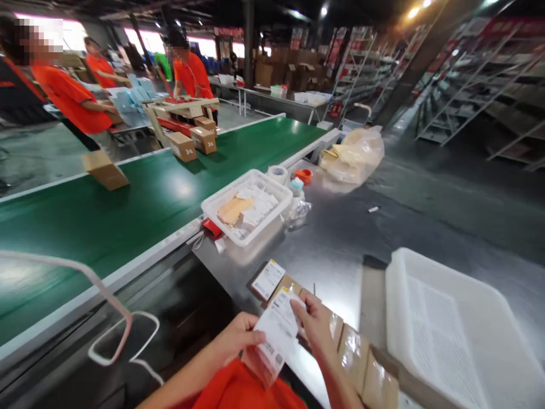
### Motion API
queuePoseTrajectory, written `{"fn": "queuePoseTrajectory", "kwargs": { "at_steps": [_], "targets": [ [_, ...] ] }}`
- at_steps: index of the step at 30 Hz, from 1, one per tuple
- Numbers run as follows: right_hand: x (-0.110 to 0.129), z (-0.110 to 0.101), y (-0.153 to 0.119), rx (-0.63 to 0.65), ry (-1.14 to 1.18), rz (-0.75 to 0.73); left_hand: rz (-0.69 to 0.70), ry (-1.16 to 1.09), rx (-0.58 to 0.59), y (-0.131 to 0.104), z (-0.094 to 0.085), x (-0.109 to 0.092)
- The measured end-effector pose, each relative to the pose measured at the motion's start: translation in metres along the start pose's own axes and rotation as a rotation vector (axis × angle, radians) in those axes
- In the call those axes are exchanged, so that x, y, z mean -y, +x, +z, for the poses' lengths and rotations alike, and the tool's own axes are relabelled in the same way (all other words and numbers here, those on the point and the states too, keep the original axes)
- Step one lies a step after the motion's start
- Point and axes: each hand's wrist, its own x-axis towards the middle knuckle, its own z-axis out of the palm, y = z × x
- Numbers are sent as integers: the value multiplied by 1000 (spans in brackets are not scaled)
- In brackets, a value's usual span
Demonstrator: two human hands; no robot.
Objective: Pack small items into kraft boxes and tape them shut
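Note:
A white printed label sheet (279,326) is held between my two hands, low in the middle of the view. My left hand (240,335) pinches its left edge with the thumb on top. At its upper right edge, my right hand (310,315) grips it between thumb and fingers. Just beyond lies a small box with a white label (268,279) on the metal table (327,244). A row of brown taped boxes (353,355) runs from there towards the lower right, partly hidden behind my right hand and forearm.
A white basket (244,241) of papers stands by the green conveyor (170,196), which carries brown cartons (182,146). Tape rolls and a bottle (297,187) sit behind it. A large white crate (447,335) is at right. People in orange shirts (70,94) stand beyond the conveyor.

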Motion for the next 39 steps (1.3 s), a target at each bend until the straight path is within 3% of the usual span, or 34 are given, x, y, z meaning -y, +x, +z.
{"fn": "queuePoseTrajectory", "kwargs": {
  "at_steps": [2, 5, 12, 14, 17, 19, 21, 24, 27, 32, 35, 39],
  "targets": [
    [-2, -16, -5, -46, 31, 38, -19, 30, 72, -6, 12, 1],
    [-8, -31, -14, -53, 100, 117, -25, 72, 85, -8, 26, 5],
    [-43, -41, -21, -22, 210, 238, -29, 112, 87, -10, 50, 13],
    [-51, -42, -24, -97, 109, 148, -46, 66, 65, -12, 55, 13],
    [-51, -45, -37, -239, -108, -162, -61, -3, 6, -15, 61, 13],
    [-45, -48, -51, -127, -193, -367, -58, -7, -26, -16, 63, 13],
    [-38, -48, -65, 133, -222, -458, -63, 3, -16, -16, 64, 14],
    [-33, -43, -80, 402, -164, -327, -74, 8, 22, -15, 64, 18],
    [-37, -37, -88, 465, 1, -114, -97, 39, 27, -13, 62, 22],
    [-49, -31, -83, 527, 218, 92, -156, 179, 71, -10, 55, 17],
    [-57, -34, -64, 475, 224, 176, -226, 299, 124, -11, 37, 11],
    [-69, -59, -23, 185, 314, 381, -334, 697, 66, -21, -20, 13]
  ]
}}
